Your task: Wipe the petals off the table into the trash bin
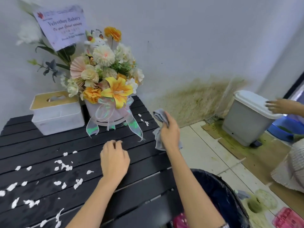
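The right hand (169,131) grips a grey cloth (160,117) above the far right edge of the black slatted counter (139,162). The left hand (114,159) rests on the counter, fingers loosely curled, holding nothing. White petals (63,165) lie scattered over the counter's left half, with a few more (144,121) near the cloth, beside a flower box (109,112). A black-lined bin (218,195) stands just below the counter's near right corner. A tissue box (56,112) sits left of the flowers.
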